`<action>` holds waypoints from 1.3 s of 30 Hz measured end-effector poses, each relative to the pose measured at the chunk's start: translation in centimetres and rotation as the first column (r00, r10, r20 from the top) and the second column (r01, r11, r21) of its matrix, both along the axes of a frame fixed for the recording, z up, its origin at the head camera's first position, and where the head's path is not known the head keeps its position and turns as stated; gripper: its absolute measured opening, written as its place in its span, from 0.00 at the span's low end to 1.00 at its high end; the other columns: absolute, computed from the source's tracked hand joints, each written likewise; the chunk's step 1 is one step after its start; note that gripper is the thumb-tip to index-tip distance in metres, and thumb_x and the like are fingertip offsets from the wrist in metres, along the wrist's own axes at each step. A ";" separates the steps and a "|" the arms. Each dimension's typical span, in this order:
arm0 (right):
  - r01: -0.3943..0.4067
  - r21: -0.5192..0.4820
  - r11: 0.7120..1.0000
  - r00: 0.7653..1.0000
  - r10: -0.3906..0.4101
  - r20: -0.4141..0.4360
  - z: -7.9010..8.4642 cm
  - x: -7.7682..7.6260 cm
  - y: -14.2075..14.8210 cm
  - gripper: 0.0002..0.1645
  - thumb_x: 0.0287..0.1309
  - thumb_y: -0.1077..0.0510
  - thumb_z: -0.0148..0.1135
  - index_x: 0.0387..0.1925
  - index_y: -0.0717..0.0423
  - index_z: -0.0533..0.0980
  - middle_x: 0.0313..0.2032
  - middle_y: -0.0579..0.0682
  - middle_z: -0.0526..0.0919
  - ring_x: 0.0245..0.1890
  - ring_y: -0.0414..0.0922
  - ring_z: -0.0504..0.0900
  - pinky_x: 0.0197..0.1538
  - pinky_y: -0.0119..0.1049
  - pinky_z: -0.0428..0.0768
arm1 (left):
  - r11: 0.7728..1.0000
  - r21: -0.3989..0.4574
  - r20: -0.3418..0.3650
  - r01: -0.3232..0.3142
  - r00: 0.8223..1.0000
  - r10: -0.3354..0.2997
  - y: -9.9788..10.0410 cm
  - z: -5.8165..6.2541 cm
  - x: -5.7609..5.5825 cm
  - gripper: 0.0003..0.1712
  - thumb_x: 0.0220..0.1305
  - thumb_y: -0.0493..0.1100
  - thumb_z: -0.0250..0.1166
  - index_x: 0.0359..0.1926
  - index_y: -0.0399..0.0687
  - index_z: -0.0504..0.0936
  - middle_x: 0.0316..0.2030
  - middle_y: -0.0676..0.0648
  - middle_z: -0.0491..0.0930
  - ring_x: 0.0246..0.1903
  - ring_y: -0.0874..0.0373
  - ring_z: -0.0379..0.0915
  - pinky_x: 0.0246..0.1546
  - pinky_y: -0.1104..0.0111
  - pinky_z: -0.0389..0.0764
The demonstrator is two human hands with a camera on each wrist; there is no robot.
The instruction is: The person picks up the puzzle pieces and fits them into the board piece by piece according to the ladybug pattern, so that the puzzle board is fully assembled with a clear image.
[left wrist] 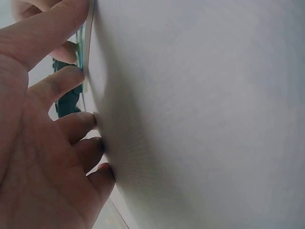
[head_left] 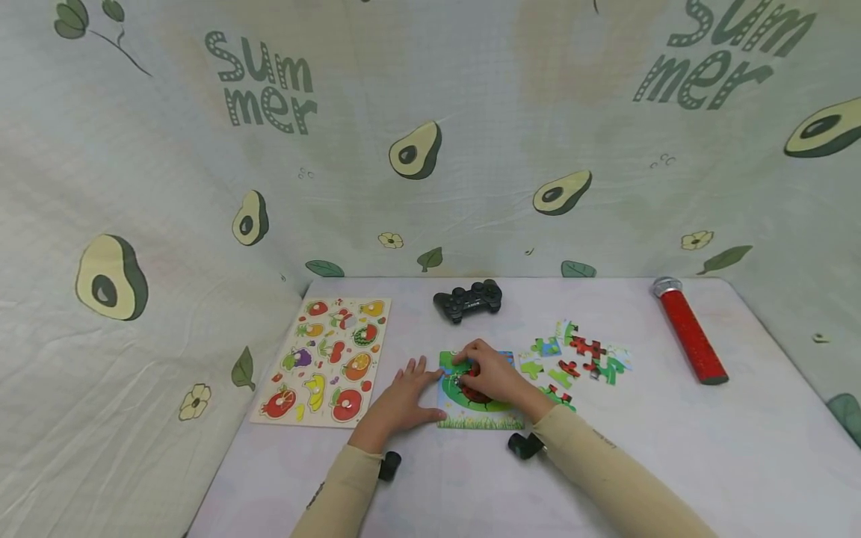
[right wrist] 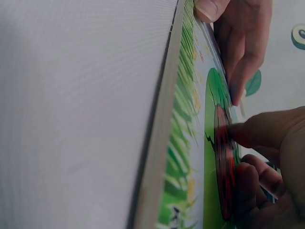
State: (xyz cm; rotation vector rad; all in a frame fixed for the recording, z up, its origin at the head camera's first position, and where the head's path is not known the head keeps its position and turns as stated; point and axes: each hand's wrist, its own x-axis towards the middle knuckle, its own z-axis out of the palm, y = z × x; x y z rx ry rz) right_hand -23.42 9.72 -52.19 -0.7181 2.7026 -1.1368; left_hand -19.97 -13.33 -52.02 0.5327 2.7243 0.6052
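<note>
A jigsaw puzzle board (head_left: 480, 421) with a red ladybug on green and a grass border lies in the middle of the table. My left hand (head_left: 403, 400) is spread at its left side, with thumb and index fingertip touching the edge; in the left wrist view the other fingertips rest on the table. Over the ladybug, my right hand (head_left: 494, 373) bends its thumb and fingers to pinch a puzzle piece, mostly hidden by the fingers. In the right wrist view, the thumb (right wrist: 257, 131) touches the red ladybug picture (right wrist: 223, 167).
Loose puzzle pieces (head_left: 588, 347) are scattered right of the board. At the left lies a fruit peg board (head_left: 316, 407). A black game controller (head_left: 468, 300) sits behind, and a red microphone-shaped tube (head_left: 693, 336) lies far right. A patterned cloth hangs behind the table.
</note>
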 end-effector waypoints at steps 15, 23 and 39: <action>0.031 0.021 0.999 0.999 -0.030 -0.039 -0.4 -0.3 -0.4 0.14 0.64 0.59 0.69 0.51 0.51 0.84 0.54 0.50 0.76 0.44 0.44 0.80 0.47 0.42 0.82 | 1.000 -0.001 0.003 0.002 1.000 -0.002 0.0 0.2 0.0 0.47 0.59 0.61 0.73 0.75 0.53 0.68 0.79 0.38 0.50 0.79 0.42 0.39 0.78 0.49 0.47; 0.029 0.029 0.999 0.998 -0.028 -0.056 -0.8 -0.5 -0.4 0.15 0.64 0.59 0.69 0.52 0.51 0.84 0.54 0.50 0.76 0.36 0.38 0.76 0.39 0.35 0.79 | 1.000 -0.004 0.006 -0.003 1.000 0.003 0.1 0.5 0.1 0.46 0.59 0.61 0.73 0.75 0.53 0.68 0.79 0.38 0.50 0.79 0.43 0.40 0.78 0.49 0.48; 0.081 0.015 0.997 0.996 -0.082 0.022 -0.3 -0.3 -0.6 0.16 0.63 0.59 0.70 0.52 0.51 0.83 0.50 0.49 0.74 0.33 0.38 0.73 0.37 0.35 0.79 | 1.000 0.000 0.009 0.000 1.000 0.000 0.0 0.3 0.1 0.47 0.59 0.62 0.73 0.75 0.54 0.68 0.79 0.38 0.50 0.79 0.42 0.39 0.78 0.48 0.48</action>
